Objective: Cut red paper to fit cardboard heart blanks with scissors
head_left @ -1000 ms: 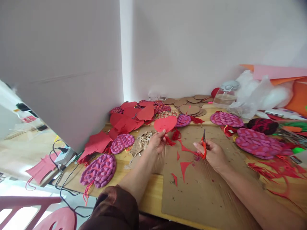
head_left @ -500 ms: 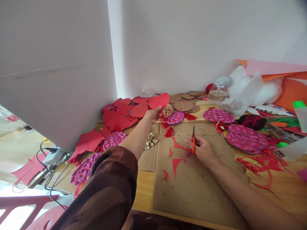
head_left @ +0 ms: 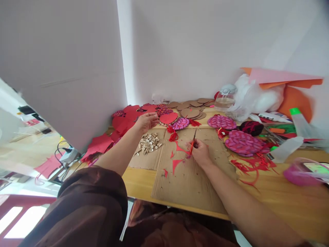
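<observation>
My left hand (head_left: 147,122) is open and holds nothing, its fingers stretched out just above the pile of red cut paper (head_left: 121,126). Right of its fingertips, a red paper disc (head_left: 168,118) lies on a round piece with a beige, bumpy edge. In my right hand (head_left: 200,152) is a pair of red-handled scissors (head_left: 192,145), the blades pointing away from me over the cardboard sheet (head_left: 191,185). Red paper scraps (head_left: 177,165) lie left of the scissors. Below my left hand is a heap of pale shell-like pieces (head_left: 149,143).
Pink-purple braided discs (head_left: 243,142) sit on the right, near shredded red scraps (head_left: 253,166). Brown cardboard discs (head_left: 190,112) are stacked at the back. A clear jar (head_left: 224,97) and white plastic bags (head_left: 257,96) stand by the wall. A power strip (head_left: 69,156) with cords is at left.
My left hand has let go of the red paper disc, which now lies on the round piece, and has drawn back left. The right hand still holds the scissors. The view has shifted.
</observation>
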`<state>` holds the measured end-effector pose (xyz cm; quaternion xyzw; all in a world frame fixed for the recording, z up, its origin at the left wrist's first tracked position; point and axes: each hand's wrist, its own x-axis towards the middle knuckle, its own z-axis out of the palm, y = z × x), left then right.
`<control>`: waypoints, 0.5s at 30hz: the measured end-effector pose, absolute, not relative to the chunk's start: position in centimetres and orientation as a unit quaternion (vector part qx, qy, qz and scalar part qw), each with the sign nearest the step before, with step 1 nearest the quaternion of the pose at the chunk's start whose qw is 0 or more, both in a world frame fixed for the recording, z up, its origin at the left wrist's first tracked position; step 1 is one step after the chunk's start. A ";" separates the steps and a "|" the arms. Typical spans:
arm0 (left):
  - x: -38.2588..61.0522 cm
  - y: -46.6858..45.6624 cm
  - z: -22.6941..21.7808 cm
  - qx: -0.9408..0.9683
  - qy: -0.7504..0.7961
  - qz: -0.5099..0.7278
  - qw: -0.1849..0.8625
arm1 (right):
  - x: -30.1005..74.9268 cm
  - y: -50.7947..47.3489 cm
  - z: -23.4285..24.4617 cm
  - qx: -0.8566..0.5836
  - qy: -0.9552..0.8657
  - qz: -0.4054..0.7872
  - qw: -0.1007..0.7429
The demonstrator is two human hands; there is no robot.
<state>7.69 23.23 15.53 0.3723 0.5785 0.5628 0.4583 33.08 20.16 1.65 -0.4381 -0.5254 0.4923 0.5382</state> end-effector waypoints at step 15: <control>16.3 11.8 5.3 0.542 0.708 0.380 0.247 | 31.1 18.8 1.3 -0.393 -0.586 0.434 0.561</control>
